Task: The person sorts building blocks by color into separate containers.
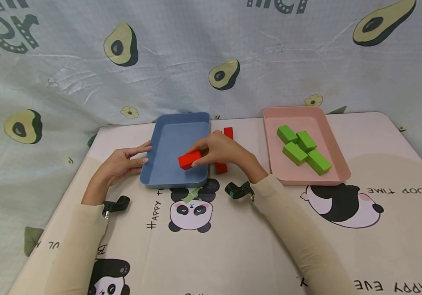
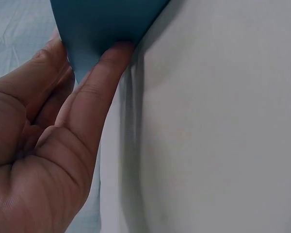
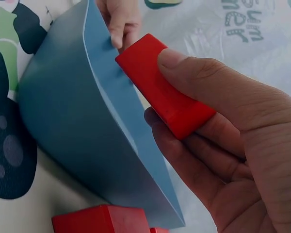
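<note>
A red block (image 1: 187, 160) is over the blue tray (image 1: 172, 137), near its right side, pinched by the right hand (image 1: 221, 148) with the thumb on one face and fingers on the opposite one. Its long axis runs roughly sideways across the tray, the right end slightly farther from the person; the free end points left, toward the left hand (image 1: 119, 166). In the right wrist view it slants from upper left to lower right, with that free end uppermost. The left hand grasps nothing: its fingers are extended, and they touch the outside of the tray's left wall.

More red blocks (image 1: 221, 168) lie on the table just beside the tray's right wall, partly hidden by the right hand, so I can't tell how many. Farther right, the pink tray (image 1: 329, 141) holds four green blocks (image 1: 295, 153) grouped close together, all lying flat.

The table (image 1: 240, 246) has a pale cloth printed with pandas and lettering, and its far corners are rounded. Behind and along the sides hangs a whitish sheet (image 1: 174, 53) with avocados, small flowers and large letters on it, wrinkled in places. Beige sleeves (image 1: 299, 233) cover both forearms, and a dark camera mount (image 1: 238, 189) sits at each wrist.
</note>
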A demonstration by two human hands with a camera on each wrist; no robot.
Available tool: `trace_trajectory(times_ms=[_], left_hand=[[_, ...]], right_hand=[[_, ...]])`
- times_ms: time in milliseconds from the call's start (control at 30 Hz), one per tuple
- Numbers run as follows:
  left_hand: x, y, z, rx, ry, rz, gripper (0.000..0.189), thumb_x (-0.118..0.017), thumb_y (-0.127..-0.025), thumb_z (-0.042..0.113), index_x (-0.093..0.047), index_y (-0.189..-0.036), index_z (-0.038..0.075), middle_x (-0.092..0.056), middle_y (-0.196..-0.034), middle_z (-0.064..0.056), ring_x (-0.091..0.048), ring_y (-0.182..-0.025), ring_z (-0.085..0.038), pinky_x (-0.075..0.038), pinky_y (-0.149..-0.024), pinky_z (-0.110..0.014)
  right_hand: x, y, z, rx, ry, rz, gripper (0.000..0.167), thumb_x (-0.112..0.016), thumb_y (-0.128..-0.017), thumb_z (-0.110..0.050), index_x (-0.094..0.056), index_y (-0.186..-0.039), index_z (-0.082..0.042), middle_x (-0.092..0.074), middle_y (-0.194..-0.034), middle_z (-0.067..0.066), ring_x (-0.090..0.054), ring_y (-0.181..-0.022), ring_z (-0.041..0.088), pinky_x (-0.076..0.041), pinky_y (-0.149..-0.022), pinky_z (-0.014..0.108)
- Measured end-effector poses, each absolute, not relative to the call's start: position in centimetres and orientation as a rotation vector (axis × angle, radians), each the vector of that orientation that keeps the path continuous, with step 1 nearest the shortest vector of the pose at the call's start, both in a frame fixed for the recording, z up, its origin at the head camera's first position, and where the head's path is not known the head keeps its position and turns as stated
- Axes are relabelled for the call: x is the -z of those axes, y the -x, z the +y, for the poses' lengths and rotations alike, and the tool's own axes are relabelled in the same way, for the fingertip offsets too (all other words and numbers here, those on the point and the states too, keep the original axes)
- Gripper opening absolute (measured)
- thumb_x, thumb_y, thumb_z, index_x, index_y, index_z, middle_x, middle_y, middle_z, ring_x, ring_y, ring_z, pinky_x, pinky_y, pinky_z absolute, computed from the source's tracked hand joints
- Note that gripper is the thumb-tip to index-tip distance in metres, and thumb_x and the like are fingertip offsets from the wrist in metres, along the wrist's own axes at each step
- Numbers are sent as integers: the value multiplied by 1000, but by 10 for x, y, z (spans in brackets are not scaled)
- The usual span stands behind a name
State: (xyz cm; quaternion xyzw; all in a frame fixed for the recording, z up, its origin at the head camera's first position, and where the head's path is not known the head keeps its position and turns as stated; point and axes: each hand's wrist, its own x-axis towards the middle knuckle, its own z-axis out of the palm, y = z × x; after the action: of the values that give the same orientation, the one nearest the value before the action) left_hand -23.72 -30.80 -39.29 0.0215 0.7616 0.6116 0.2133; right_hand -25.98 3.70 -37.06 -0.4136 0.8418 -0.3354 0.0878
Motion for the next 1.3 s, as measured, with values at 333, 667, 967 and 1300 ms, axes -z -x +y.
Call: trace_trajectory(times_ms=[333,667,967,1300], left_hand=[[392,237,-308,-1661,-40,2148,65,-68,-98,12,-39,-155,5,-20,-168,4,-60,-113,7,-58,-87,-24],[391,236,-308,-1689,-37,2120,65,-67,-98,10,-38,-156,4,-19,-169,4,-59,-114,9,-58,-88,-26],[392,236,-309,-1687,-36,2123,65,-67,-98,10,-38,-155,4,-19,-169,3,-61,-113,5,-58,-87,-25],[393,237,-308,-1696,-31,2126,65,-69,-97,10,-39,-155,3,-20,-169,2,-62,-112,5,-58,-87,-26]], right_hand=[[371,264,27,1009,1290,2469,39,-84,-85,-28,-77,-121,-15,-77,-105,-2,-65,-85,11,-53,-77,25],[369,271,17,1058,1354,2351,41,-85,-85,-31,-77,-123,-18,-76,-103,-5,-63,-82,12,-53,-74,24],[374,277,12,1122,1309,2229,42,-86,-84,-29,-76,-124,-19,-76,-108,-6,-67,-90,10,-57,-80,26],[372,290,5,1155,1270,2131,43,-86,-84,-24,-75,-124,-16,-77,-104,-2,-67,-88,15,-55,-79,28]])
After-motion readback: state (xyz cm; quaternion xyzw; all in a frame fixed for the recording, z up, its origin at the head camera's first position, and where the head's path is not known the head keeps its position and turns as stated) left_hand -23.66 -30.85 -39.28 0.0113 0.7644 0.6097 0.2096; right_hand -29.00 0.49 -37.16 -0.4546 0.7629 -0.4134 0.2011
